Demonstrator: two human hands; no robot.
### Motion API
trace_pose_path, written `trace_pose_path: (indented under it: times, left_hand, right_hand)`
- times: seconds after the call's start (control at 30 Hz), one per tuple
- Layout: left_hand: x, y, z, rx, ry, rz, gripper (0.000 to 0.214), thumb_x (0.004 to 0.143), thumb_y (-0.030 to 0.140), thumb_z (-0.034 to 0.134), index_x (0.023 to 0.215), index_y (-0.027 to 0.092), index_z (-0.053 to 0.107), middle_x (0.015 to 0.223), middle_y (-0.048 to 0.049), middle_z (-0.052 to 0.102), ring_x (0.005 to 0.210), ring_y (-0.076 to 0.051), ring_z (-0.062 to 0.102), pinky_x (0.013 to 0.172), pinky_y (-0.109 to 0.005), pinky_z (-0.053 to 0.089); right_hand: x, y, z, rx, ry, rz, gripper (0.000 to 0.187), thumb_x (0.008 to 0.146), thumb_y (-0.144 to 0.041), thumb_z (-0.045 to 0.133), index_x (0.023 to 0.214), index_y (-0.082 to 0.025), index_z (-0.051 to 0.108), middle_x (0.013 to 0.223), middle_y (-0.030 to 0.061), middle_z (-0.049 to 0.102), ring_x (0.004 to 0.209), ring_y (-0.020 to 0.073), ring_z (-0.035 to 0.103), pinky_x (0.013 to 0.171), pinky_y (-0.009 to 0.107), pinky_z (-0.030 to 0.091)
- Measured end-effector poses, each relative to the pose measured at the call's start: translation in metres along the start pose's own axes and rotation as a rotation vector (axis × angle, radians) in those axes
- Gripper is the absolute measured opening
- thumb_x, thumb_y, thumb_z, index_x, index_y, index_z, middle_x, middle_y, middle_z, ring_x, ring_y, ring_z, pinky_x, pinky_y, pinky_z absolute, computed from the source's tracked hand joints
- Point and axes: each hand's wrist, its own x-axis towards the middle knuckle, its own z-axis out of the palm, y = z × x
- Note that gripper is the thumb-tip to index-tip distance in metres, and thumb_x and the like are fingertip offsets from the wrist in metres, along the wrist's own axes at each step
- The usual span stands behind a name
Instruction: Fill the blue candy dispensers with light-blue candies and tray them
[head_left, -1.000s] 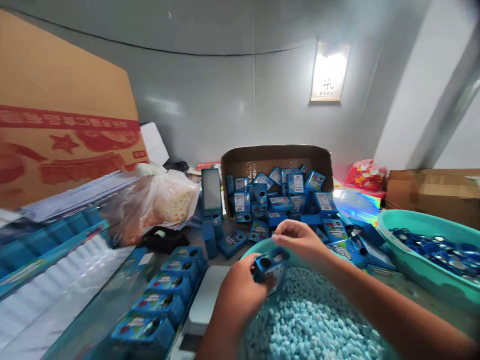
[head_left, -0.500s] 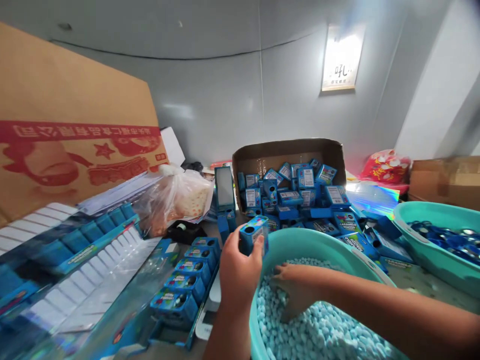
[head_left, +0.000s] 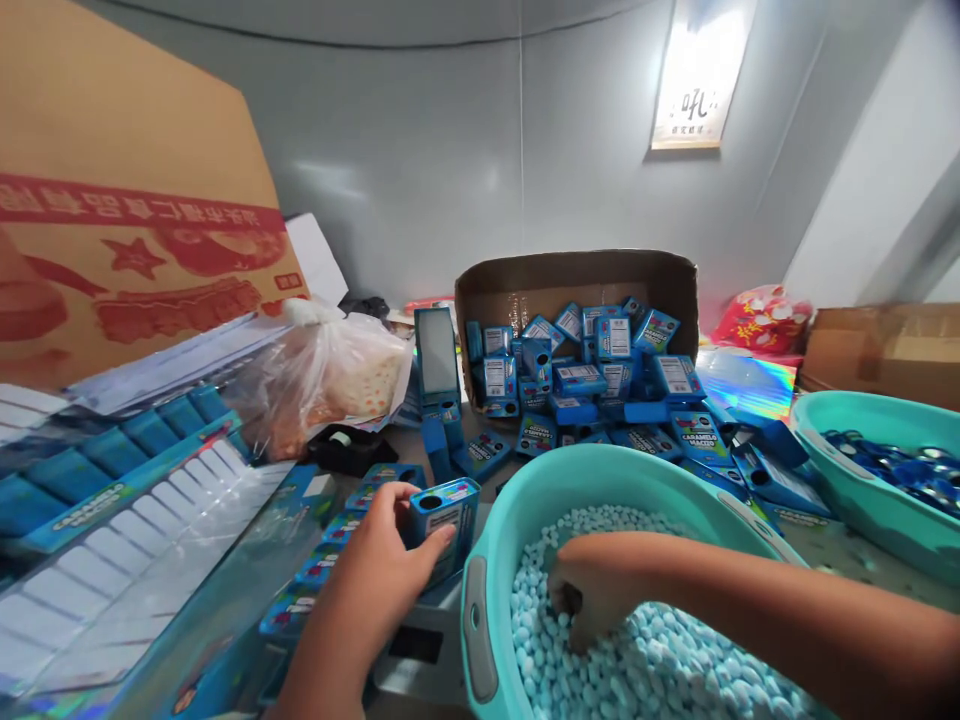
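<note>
Blue box (head_left: 444, 520) upright beside teal basin (head_left: 480, 600), left hand (head_left: 382, 560) pinching its side walls | likely light, crushable card: hold sides, not holed top | right hand (head_left: 592, 590) curled knuckles-up in pale candies (head_left: 660, 660) | beyond: carton (head_left: 577, 275) of boxes

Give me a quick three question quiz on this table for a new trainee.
1. What does the left hand hold? A) a small blue box B) a tape roll C) a plastic bag
2. True or false: the right hand rests among the pale blue pellets in the near basin.
3. Fill in: the pile of blue boxes at the back spills from a ____ box.
Key: 1 A; 2 true; 3 cardboard box.
</note>
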Motion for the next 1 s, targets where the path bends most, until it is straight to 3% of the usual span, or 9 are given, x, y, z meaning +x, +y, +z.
trace_pose_path:
  times: [0.17, 0.33, 0.47, 0.6, 1.0]
  left_hand:
    - [-0.006, 0.001, 0.006, 0.226, -0.139, 0.023, 0.043, 0.069, 0.048, 0.063, 0.1, 0.024, 0.047, 0.095, -0.0075, 0.067, 0.083, -0.028, 0.065, 0.073, -0.037, 0.049]
    - [-0.005, -0.003, 0.008, 0.168, -0.12, 0.065, 0.048, 0.072, 0.035, 0.065, 0.116, 0.026, 0.048, 0.106, -0.0088, 0.069, 0.093, -0.028, 0.067, 0.08, -0.036, 0.05]
    - [-0.008, 0.004, 0.004, 0.121, -0.006, 0.107, 0.056, 0.075, 0.047, 0.068, 0.123, 0.028, 0.048, 0.119, -0.0077, 0.065, 0.107, -0.028, 0.064, 0.089, -0.04, 0.048]
    - [-0.011, 0.012, -0.002, -0.069, 0.137, 0.159, 0.046, 0.082, 0.06, 0.06, 0.115, 0.03, 0.053, 0.109, -0.0024, 0.066, 0.102, -0.023, 0.064, 0.087, -0.037, 0.05]
    - [-0.011, 0.012, -0.008, -0.023, 0.182, 0.092, 0.036, 0.086, 0.061, 0.052, 0.097, 0.028, 0.061, 0.098, -0.0015, 0.07, 0.094, -0.024, 0.065, 0.084, -0.038, 0.049]
  right_hand:
    - [-0.002, 0.001, 0.002, 0.043, 0.037, -0.013, 0.038, 0.06, -0.041, 0.079, 0.094, -0.026, 0.073, 0.08, -0.0039, 0.068, 0.063, 0.0148, 0.052, 0.053, 0.024, 0.035]
    - [-0.004, -0.001, 0.002, 0.037, 0.079, -0.026, 0.035, 0.061, -0.04, 0.08, 0.092, -0.026, 0.074, 0.078, -0.0037, 0.067, 0.062, 0.0144, 0.052, 0.052, 0.024, 0.034]
    - [-0.01, -0.003, 0.0, 0.007, 0.099, -0.029, 0.031, 0.064, -0.037, 0.078, 0.092, -0.025, 0.075, 0.075, -0.003, 0.066, 0.058, 0.0135, 0.048, 0.05, 0.025, 0.03]
    - [-0.014, -0.006, -0.001, -0.005, 0.11, -0.002, 0.03, 0.064, -0.037, 0.076, 0.092, -0.025, 0.076, 0.077, -0.0015, 0.067, 0.058, 0.0142, 0.049, 0.05, 0.025, 0.03]
    - [-0.016, -0.009, -0.002, -0.065, 0.069, 0.014, 0.027, 0.069, -0.044, 0.069, 0.086, -0.024, 0.078, 0.067, -0.0009, 0.063, 0.052, 0.0142, 0.046, 0.049, 0.027, 0.031]
